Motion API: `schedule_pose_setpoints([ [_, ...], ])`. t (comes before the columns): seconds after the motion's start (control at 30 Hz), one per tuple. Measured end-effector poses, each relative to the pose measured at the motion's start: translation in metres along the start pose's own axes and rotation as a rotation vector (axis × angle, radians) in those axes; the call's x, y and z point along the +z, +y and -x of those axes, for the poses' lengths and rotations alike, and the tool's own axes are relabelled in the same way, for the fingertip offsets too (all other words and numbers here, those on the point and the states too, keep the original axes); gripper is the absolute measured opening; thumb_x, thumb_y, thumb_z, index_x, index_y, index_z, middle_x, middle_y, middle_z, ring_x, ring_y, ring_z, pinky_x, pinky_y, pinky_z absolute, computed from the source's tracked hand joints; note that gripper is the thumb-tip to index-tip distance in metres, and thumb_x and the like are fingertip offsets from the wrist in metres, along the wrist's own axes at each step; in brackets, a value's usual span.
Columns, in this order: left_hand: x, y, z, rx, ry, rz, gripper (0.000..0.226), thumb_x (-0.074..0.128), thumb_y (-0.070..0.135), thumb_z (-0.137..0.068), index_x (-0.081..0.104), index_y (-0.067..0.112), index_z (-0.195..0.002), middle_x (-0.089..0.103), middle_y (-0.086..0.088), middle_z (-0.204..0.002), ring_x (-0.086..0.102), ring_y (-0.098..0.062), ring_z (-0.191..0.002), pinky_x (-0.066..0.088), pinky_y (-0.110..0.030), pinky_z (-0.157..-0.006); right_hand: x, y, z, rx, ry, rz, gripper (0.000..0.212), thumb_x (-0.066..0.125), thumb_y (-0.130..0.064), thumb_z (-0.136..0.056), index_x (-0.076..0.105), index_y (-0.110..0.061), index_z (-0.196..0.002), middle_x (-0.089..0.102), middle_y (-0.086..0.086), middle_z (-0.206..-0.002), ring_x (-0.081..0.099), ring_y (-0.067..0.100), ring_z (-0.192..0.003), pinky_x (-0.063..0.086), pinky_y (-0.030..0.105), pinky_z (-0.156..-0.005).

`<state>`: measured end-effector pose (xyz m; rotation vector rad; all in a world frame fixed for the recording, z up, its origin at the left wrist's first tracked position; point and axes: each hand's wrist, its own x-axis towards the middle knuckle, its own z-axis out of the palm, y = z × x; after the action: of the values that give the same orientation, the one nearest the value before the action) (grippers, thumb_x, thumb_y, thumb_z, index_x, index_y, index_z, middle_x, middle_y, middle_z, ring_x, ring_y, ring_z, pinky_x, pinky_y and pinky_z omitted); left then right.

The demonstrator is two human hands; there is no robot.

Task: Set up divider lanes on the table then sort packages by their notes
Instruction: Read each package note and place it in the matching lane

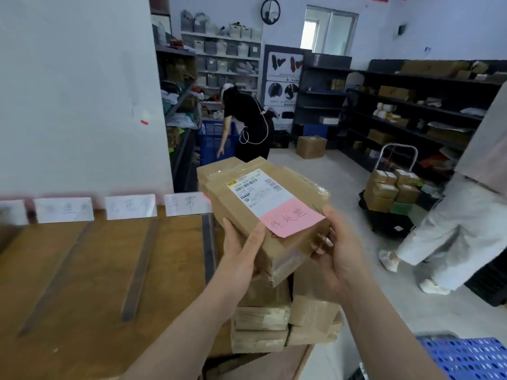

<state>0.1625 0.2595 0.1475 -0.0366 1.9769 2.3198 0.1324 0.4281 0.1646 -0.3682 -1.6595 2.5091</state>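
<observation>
Both hands hold the box in the air beside the table, whose lanes lie at its 9 o'clock. The left hand curls round its 7 o'clock corner and the right hand clasps its 4 o'clock edge. Being taped cardboard, it looks stiff, fairly light and a little slick. Grip the edges, clear of the loose pink note.

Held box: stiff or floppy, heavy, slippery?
Probably stiff: the box keeps flat faces though the left hand and right hand grip only its near end. Likely light, held out like that. Glossy tape may be slick; the pink note overhangs the edge and could peel.
</observation>
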Motion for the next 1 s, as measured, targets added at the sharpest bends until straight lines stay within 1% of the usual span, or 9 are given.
schedule_pose_setpoints([
  [0.1,-0.039,0.013,0.013,0.059,0.070,0.034,0.103,0.072,0.064,-0.068,0.007,0.057,-0.147,0.049,0.022,-0.140,0.056,-0.008,-0.120,0.051,-0.048,-0.098,0.033,0.016,0.004,0.027,-0.123,0.066,0.063,0.071,-0.058,-0.070,0.064,-0.023,-0.122,0.067,0.001,-0.120,0.059,0.022,-0.113,0.051,0.039,-0.082],
  [0.2,-0.084,0.028,0.026,0.125,0.216,0.052,0.075,0.068,0.048,-0.076,0.026,0.053,-0.138,0.059,0.026,-0.121,0.065,-0.004,-0.104,0.058,-0.036,-0.084,0.073,0.033,0.012,0.043,-0.231,0.149,0.064,0.066,-0.060,-0.077,0.055,-0.022,-0.128,0.062,-0.003,-0.121,0.056,0.021,-0.114,0.049,0.046,-0.097],
  [0.27,-0.118,0.036,0.037,0.132,0.300,0.083,0.070,0.069,0.046,-0.079,0.030,0.050,-0.137,0.062,0.020,-0.122,0.068,-0.006,-0.100,0.059,-0.033,-0.079,0.105,0.045,0.020,0.077,-0.301,0.173,0.071,0.063,-0.064,-0.076,0.049,-0.025,-0.134,0.061,-0.007,-0.119,0.056,0.019,-0.113,0.045,0.047,-0.103],
  [0.33,-0.152,0.043,0.051,0.122,0.383,0.104,0.068,0.068,0.045,-0.080,0.033,0.043,-0.138,0.063,0.011,-0.126,0.071,-0.003,-0.093,0.059,-0.028,-0.070,0.140,0.058,0.030,0.124,-0.379,0.214,0.078,0.063,-0.071,-0.069,0.054,-0.027,-0.132,0.066,-0.006,-0.119,0.061,0.019,-0.111,0.048,0.044,-0.099],
  [0.43,-0.205,0.049,0.074,0.124,0.497,0.106,0.051,0.063,0.034,-0.090,0.038,0.036,-0.134,0.064,0.007,-0.118,0.070,0.004,-0.074,0.054,-0.018,-0.051,0.194,0.081,0.051,0.136,-0.485,0.305,0.047,0.055,-0.068,-0.081,0.061,-0.038,-0.116,0.070,-0.010,-0.107,0.065,0.018,-0.104,0.052,0.039,-0.090],
  [0.5,-0.242,0.052,0.091,0.128,0.552,0.077,0.052,0.062,0.037,-0.091,0.040,0.034,-0.138,0.063,0.011,-0.117,0.069,0.006,-0.076,0.053,-0.015,-0.052,0.230,0.098,0.067,0.132,-0.554,0.355,0.029,0.050,-0.064,-0.088,0.062,-0.044,-0.105,0.074,-0.015,-0.095,0.066,0.016,-0.101,0.051,0.041,-0.091],
  [0.57,-0.283,0.054,0.107,0.122,0.612,0.047,0.058,0.062,0.045,-0.089,0.041,0.033,-0.142,0.063,0.012,-0.120,0.069,0.004,-0.084,0.054,-0.015,-0.057,0.267,0.115,0.086,0.139,-0.609,0.390,0.024,0.051,-0.058,-0.090,0.063,-0.040,-0.100,0.074,-0.017,-0.089,0.068,0.016,-0.098,0.051,0.042,-0.092],
  [0.7,-0.362,0.062,0.138,0.095,0.684,0.032,0.047,0.060,0.045,-0.091,0.045,0.034,-0.134,0.064,0.017,-0.110,0.067,0.009,-0.075,0.051,-0.012,-0.052,0.340,0.152,0.123,0.188,-0.677,0.423,0.028,0.057,-0.056,-0.088,0.064,-0.034,-0.103,0.075,-0.014,-0.083,0.071,0.017,-0.091,0.054,0.042,-0.089],
  [1.0,-0.510,0.063,0.190,-0.007,0.744,0.007,0.068,0.060,0.058,-0.085,0.038,0.037,-0.145,0.062,0.011,-0.125,0.066,-0.008,-0.102,0.052,-0.031,-0.078,0.461,0.233,0.182,0.296,-0.775,0.464,0.038,0.058,-0.059,-0.087,0.065,-0.027,-0.108,0.076,-0.005,-0.088,0.074,0.015,-0.079,0.055,0.033,-0.068],
])
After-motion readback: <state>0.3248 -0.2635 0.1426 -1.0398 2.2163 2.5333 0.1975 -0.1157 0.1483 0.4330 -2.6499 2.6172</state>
